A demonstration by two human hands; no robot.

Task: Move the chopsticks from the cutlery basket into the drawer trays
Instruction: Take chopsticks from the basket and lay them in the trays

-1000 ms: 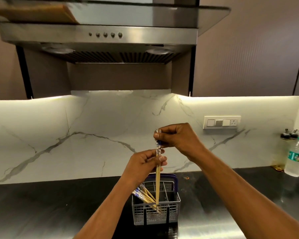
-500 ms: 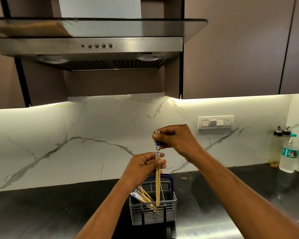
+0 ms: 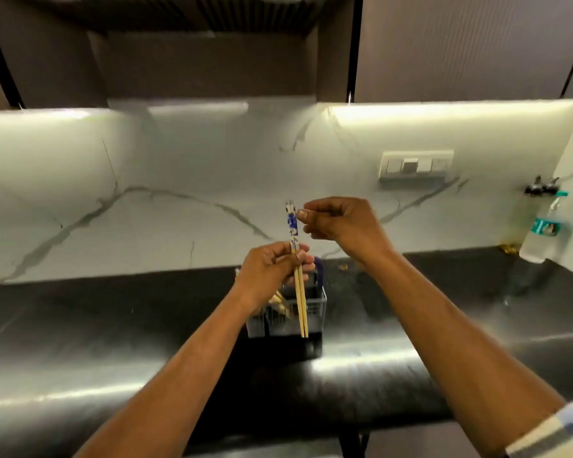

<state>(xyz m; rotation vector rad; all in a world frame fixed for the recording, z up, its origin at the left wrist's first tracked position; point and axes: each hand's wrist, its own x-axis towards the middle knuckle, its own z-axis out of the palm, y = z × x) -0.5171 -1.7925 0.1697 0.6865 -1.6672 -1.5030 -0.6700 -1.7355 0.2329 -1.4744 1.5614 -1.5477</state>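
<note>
Compared with half a second ago, the view has tipped downward and the right hand [image 3: 338, 223] has let go of the top of the chopsticks; it now sits just beside them with its fingers curled loosely and nothing between them. Below, the dark counter [image 3: 113, 325] carries the grey cutlery basket [image 3: 316, 312], which stands near the marble wall. More chopsticks lean inside the basket at its left side, partly hidden by the wrist. The left hand [image 3: 272, 272] is closed around the held pair of chopsticks [image 3: 300, 302] at its upper part, keeping it almost upright, the thin ends in front of the basket wall. I judge this grip holds the two sticks together for carrying. No drawer or tray is visible.
</note>
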